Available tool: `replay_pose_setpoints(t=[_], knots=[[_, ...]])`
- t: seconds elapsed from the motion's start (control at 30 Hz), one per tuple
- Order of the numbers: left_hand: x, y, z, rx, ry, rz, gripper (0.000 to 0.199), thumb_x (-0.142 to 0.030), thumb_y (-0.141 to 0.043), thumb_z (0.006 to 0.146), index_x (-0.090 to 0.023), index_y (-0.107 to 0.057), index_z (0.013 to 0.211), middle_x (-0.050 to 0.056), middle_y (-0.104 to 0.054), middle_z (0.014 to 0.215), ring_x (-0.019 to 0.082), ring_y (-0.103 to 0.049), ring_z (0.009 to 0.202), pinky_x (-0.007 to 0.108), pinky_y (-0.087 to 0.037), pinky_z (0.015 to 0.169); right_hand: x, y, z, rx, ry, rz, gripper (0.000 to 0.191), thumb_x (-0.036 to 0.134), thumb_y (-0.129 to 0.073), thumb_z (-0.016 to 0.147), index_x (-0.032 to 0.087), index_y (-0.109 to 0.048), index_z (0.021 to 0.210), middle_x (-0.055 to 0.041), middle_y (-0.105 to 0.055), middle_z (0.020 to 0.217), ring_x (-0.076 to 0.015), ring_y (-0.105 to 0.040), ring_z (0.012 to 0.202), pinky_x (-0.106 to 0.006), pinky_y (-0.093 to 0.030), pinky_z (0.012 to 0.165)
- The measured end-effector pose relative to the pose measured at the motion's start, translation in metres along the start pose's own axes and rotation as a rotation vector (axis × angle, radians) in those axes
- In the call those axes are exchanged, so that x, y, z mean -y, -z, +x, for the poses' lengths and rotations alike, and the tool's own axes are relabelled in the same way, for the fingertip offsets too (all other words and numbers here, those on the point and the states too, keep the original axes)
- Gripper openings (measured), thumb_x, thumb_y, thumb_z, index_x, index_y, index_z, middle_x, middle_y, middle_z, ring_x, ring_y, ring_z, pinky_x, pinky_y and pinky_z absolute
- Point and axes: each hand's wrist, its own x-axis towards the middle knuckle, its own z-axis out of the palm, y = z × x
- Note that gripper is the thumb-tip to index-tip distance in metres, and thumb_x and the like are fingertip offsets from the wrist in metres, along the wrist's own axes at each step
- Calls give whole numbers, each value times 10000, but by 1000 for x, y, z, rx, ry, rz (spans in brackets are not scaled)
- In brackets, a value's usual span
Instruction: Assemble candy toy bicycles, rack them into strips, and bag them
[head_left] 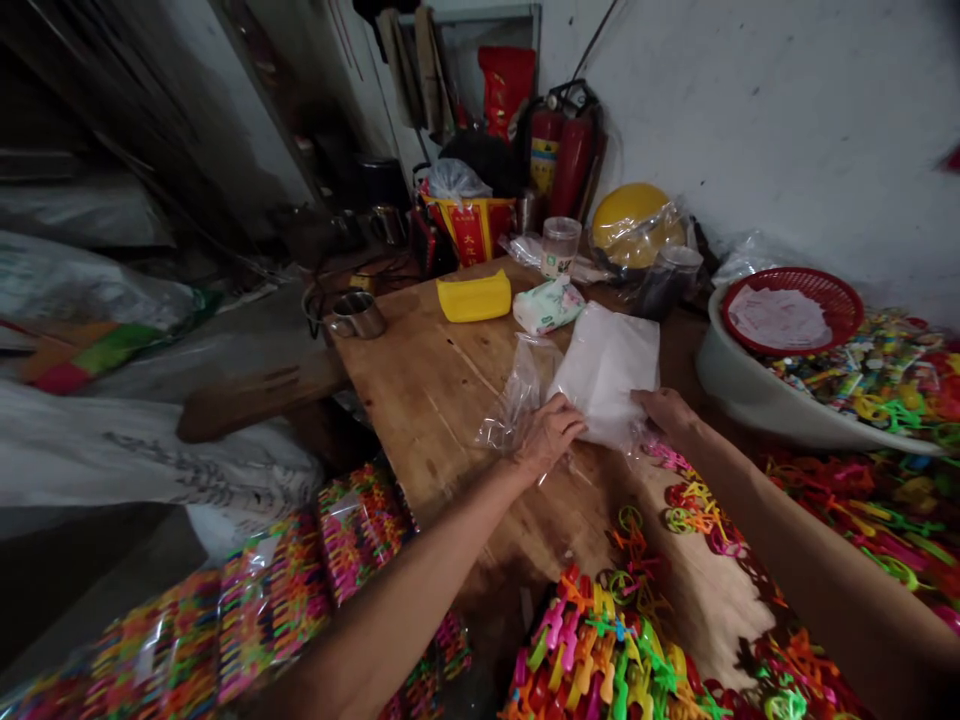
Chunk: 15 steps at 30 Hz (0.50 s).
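Observation:
A stack of whitish plastic bags (611, 360) lies on the wooden table in front of me. At its lower left edge, my left hand (551, 435) has its fingers bent together on the plastic. A loose, crumpled clear bag (517, 390) spreads out beside that hand. My right hand (666, 410) pinches the stack's right edge, thumb and fingers closed. Below the hands, small bright plastic toys (697, 510) are scattered on the table, and a dense pile of them (600, 650) is at the near edge.
A yellow pouch (474, 297), a tissue pack (549, 305), a plastic cup (561, 245) and a metal mug (358, 315) stand farther back. At right, a large tub (750, 385) of small colourful pieces carries a red basket (847, 310). Packed toy bags (270, 580) lie lower left.

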Motion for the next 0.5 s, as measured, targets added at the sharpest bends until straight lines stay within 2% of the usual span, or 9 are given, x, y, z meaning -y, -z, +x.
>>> replay_pose_setpoints(t=[0.2, 0.37, 0.43, 0.5], knots=[[-4, -2, 1, -72, 81, -55, 105, -277, -697, 931, -212, -774, 959, 22, -709, 1027, 160, -691, 940, 267, -508, 807, 19, -10, -18, 8, -2, -94, 324, 406, -591, 1006, 137, -603, 827, 54, -542, 662, -52, -486, 529, -184, -429, 499], [-5, -5, 2, -113, 152, -106, 84, -288, -741, 891, -218, -750, 937, 15, -719, 1033, 165, -690, 931, 280, -508, 828, 21, -13, -23, 17, -14, -162, 336, 428, -585, 1009, 132, -614, 852, 41, -562, 692, -49, -486, 536, -182, -435, 499], [-5, -7, 3, -138, 191, -128, 167, -282, -760, 872, -214, -722, 1019, 19, -726, 1064, 179, -694, 966, 296, -513, 859, 20, -12, -21, 19, -16, -175, 329, 425, -570, 1017, 139, -616, 861, 38, -571, 704, -48, -485, 541, -181, -441, 504], [-6, -8, 3, -165, 236, -146, 344, -277, -783, 847, -218, -667, 1166, 23, -733, 1072, 193, -702, 963, 319, -520, 864, 19, -12, -19, 29, -8, -180, 313, 417, -572, 1017, 144, -622, 872, 33, -587, 726, -51, -500, 559, -183, -457, 519]])
